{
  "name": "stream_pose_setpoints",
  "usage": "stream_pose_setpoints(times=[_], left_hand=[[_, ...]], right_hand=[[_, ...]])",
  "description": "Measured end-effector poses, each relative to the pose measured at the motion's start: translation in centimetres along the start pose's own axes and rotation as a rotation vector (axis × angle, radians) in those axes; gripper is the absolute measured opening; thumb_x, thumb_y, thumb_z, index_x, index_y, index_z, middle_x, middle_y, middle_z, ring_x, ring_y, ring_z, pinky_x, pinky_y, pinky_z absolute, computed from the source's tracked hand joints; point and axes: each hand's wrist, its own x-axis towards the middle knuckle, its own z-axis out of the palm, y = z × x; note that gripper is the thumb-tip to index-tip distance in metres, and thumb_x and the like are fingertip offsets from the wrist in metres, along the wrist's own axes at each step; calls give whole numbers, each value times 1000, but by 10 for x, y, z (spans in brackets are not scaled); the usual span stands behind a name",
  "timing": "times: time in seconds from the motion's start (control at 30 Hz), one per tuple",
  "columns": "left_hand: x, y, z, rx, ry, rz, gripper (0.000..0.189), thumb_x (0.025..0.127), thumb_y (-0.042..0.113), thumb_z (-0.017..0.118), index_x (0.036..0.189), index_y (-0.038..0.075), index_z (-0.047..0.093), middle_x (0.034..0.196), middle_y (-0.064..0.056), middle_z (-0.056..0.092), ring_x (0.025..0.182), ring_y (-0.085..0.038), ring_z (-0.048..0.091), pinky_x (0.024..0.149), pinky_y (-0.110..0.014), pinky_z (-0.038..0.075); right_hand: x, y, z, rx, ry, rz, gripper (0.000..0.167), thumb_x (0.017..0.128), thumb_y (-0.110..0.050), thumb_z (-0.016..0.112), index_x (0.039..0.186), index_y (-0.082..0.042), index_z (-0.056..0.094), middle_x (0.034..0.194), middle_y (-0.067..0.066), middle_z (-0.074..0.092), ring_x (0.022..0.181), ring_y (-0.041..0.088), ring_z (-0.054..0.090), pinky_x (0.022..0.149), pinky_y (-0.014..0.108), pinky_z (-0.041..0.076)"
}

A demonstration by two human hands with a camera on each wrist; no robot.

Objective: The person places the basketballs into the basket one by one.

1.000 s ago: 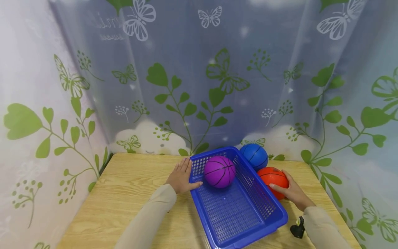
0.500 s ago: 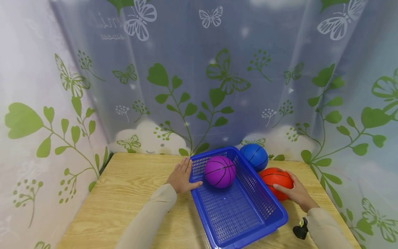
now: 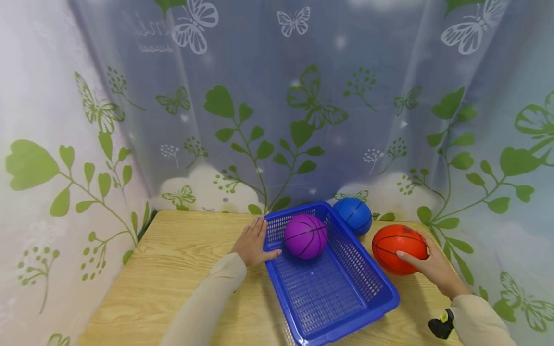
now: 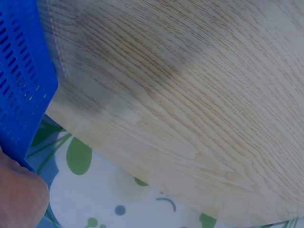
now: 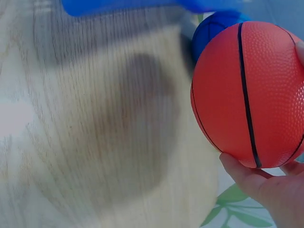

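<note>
A blue plastic basket [image 3: 346, 331] with perforated walls stands on the wooden table, and a purple toy basketball [image 3: 305, 236] lies inside it at the far end. My left hand [image 3: 253, 245] rests against the basket's left rim, fingers straight and thumb over the edge. To the right of the basket, my right hand [image 3: 437, 269] grips a red toy basketball [image 3: 398, 250], thumb on the near side and fingers round its right. In the right wrist view the red basketball [image 5: 247, 95] is held above the table, its shadow below.
Behind the basket's right side sits a blue toy basketball [image 3: 352, 216], close to the rim. The wooden table [image 3: 173, 269] ends at a patterned curtain [image 3: 259, 96] at the back and sides. A black device [image 3: 441, 324] is near the right sleeve.
My right hand has lifted the red basketball and moved it to the right, away from the basket and the blue ball. The left hand and basket have stayed in place.
</note>
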Motion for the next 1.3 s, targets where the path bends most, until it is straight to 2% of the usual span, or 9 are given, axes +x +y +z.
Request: stream_pose_setpoints(times=[0.23, 0.33, 0.5, 0.7, 1.0, 1.17, 1.3], left_hand=[[2, 0, 1, -14, -11, -10, 101, 87, 67, 47, 149, -7, 18, 157, -23, 13, 146, -35, 11, 117, -49, 16], [3, -2, 4, -2, -20, -13, 102, 87, 69, 45, 150, -6, 17, 158, -22, 12, 146, -35, 10, 117, -48, 15], [5, -5, 9, 17, -19, -13, 103, 87, 71, 44, 150, -5, 16, 158, -20, 11, 147, -34, 9, 118, -47, 14], [3, -3, 7, 5, -10, -10, 101, 87, 68, 46, 150, -6, 19, 158, -22, 13, 146, -35, 11, 117, -48, 15], [0, 1, 2, -6, -20, -16, 101, 88, 69, 44, 150, -6, 17, 158, -21, 12, 146, -35, 11, 118, -48, 14], [0, 1, 0, 5, -32, -23, 101, 88, 70, 44, 151, -5, 17, 158, -21, 12, 146, -34, 11, 117, -48, 15], [-1, 2, -2, -2, -28, -22, 101, 87, 68, 47, 150, -5, 19, 158, -22, 14, 146, -35, 12, 117, -48, 16]], right_hand=[[-10, -20, -2, 13, 12, -97, 85, 91, -32, 66, 155, -23, 11, 147, 31, 23, 121, 55, 40, 79, 52, 54], [-14, -32, 1, -8, 13, -125, 85, 89, -32, 68, 155, -23, 14, 148, 29, 22, 121, 55, 40, 77, 52, 55], [-16, -50, 10, -13, -8, -142, 91, 89, -30, 69, 156, -19, 8, 150, 31, 21, 124, 55, 37, 78, 54, 55], [-16, -62, 25, -5, -32, -182, 91, 88, -27, 70, 156, -20, 10, 149, 29, 24, 124, 52, 39, 79, 52, 55], [-12, -66, 62, 69, -138, -250, 87, 84, -22, 75, 153, -24, 22, 148, 21, 32, 121, 46, 46, 77, 43, 57], [-8, -61, 87, 35, -169, -285, 87, 79, -25, 80, 149, -22, 30, 145, 21, 37, 120, 44, 47, 78, 44, 56], [-6, -54, 104, -14, -189, -352, 88, 76, -26, 82, 148, -16, 33, 143, 23, 39, 116, 42, 52, 80, 44, 55]])
